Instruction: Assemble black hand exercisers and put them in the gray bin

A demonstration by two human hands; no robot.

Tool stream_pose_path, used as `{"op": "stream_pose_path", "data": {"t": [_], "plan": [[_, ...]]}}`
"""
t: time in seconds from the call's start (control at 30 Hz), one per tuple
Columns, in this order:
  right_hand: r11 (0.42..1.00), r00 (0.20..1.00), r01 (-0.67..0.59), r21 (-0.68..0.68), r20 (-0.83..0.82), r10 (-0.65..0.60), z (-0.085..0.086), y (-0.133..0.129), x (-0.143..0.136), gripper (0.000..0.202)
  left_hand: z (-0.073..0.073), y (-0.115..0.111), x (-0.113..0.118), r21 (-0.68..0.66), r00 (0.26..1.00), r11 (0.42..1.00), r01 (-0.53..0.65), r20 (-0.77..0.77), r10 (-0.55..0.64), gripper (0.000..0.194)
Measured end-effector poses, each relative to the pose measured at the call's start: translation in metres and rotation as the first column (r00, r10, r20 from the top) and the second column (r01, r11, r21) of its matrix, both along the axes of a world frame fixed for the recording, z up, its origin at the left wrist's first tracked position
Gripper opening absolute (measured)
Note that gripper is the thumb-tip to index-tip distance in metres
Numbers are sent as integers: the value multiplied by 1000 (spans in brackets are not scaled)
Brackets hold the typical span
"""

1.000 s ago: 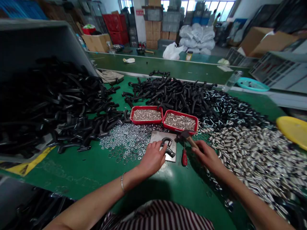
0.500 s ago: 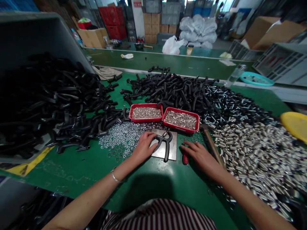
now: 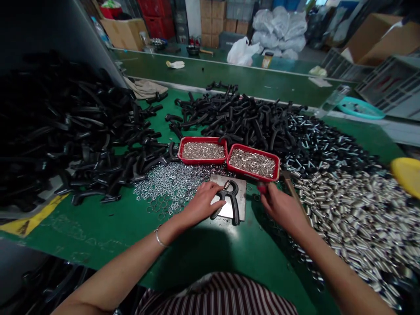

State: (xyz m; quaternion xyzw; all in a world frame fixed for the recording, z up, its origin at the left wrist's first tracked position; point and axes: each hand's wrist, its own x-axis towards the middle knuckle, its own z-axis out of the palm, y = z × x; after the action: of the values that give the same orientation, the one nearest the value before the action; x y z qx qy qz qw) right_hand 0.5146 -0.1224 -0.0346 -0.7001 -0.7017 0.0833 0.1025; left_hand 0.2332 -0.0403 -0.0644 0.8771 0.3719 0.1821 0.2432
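Observation:
A black hand grip strengthener (image 3: 234,205) lies on a flat metal plate (image 3: 242,188), its two handles spread in a V and a metal spring at the top. My left hand (image 3: 204,203) pinches its left handle between thumb and fingers, holding it on the plate. To the right of the plate, my right hand (image 3: 278,204) is closed round a red-handled tool (image 3: 261,188); its working end is blurred and I cannot make it out. Beyond the plate stand two red trays, the left tray (image 3: 180,154) with tiny metal parts and the right tray (image 3: 278,168) with small pins.
Loose nuts and rings (image 3: 164,186) are spread left of the plate. A hammer (image 3: 292,188) lies beside my right hand, next to a heap of metal cylinders (image 3: 348,218). Black handles (image 3: 229,113) are piled behind the trays, and more fill a tipped grey bin (image 3: 101,57) at left.
My right hand has picked up the red-handled tool from the table and raised it forward. My left hand stays on the hand grip strengthener. The view has shifted slightly.

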Motion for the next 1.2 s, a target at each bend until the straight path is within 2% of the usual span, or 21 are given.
{"op": "stream_pose_path", "data": {"t": [0.1,0.17,0.23,0.33,0.43,0.53,0.6,0.7,0.83,0.93,1.0,1.1,1.2], "plan": [[979,971,-158,-129,163,178,-9,0,5,17,11,34,-14,108,998,992,-65,7,64,26],[970,964,-223,-101,124,235,-12,0,11,28,20,70,-22,220,988,965,-142,-23,150,22],[967,967,-254,-17,21,255,-6,8,11,33,28,110,-25,298,970,939,-170,-117,213,21],[965,963,-251,79,-79,257,11,44,-10,24,36,160,-22,299,911,938,-175,-313,270,16],[941,950,-304,147,-31,312,28,102,-48,21,37,181,-14,298,884,939,-171,-374,280,14],[898,919,-395,192,75,388,31,165,-84,20,31,178,-14,348,888,920,-179,-345,303,17],[882,896,-443,159,95,433,25,200,-100,17,26,171,-18,377,889,903,-207,-313,334,21],[879,888,-461,121,68,456,9,232,-110,8,19,165,-27,381,893,887,-261,-253,372,22],[899,906,-421,118,15,422,-9,240,-109,6,14,174,-35,293,933,899,-325,-59,356,13],[920,927,-367,138,-29,374,-14,235,-107,10,13,185,-35,204,933,911,-357,130,336,10],[928,934,-340,153,-61,352,-15,232,-108,12,14,184,-35,190,925,913,-361,199,324,9],[932,934,-315,180,-117,338,-16,231,-109,13,19,159,-35,187,900,904,-384,295,322,9],[936,927,-281,211,-191,321,-18,234,-109,13,24,109,-29,115,912,949,-294,331,243,10]]}}
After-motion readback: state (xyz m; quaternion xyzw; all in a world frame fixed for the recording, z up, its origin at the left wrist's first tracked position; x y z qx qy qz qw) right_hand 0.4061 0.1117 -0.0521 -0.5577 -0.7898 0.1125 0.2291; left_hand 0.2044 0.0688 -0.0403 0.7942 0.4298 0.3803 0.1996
